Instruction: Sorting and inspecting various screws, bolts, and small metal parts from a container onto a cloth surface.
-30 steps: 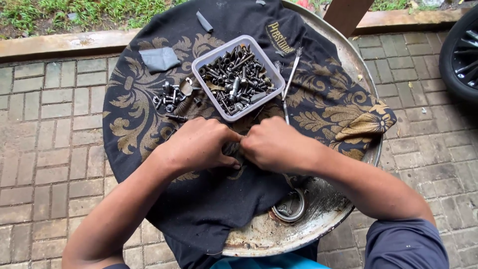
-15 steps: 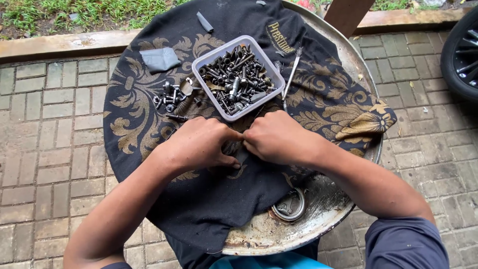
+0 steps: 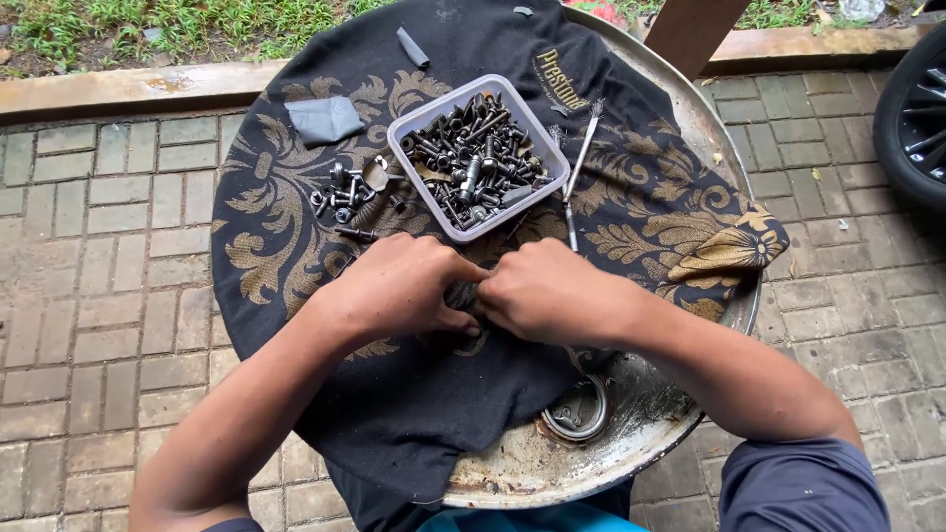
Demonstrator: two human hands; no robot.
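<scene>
My left hand and my right hand meet knuckle to knuckle over the black cloth with gold leaf pattern that covers a round metal drum top. Both hands pinch a small dark part between their fingertips; most of it is hidden by the fingers. Just beyond the hands stands a square white plastic tub full of dark bolts and screws. A small heap of loose bolts and nuts lies on the cloth to the tub's left.
A thin brush lies right of the tub. A grey cloth scrap and a small grey strip lie farther back. Brick paving surrounds the drum, a black wheel stands at right, a wooden post behind.
The hands stay together on the small part with only slight finger movement. Nothing else on the cloth has moved.
</scene>
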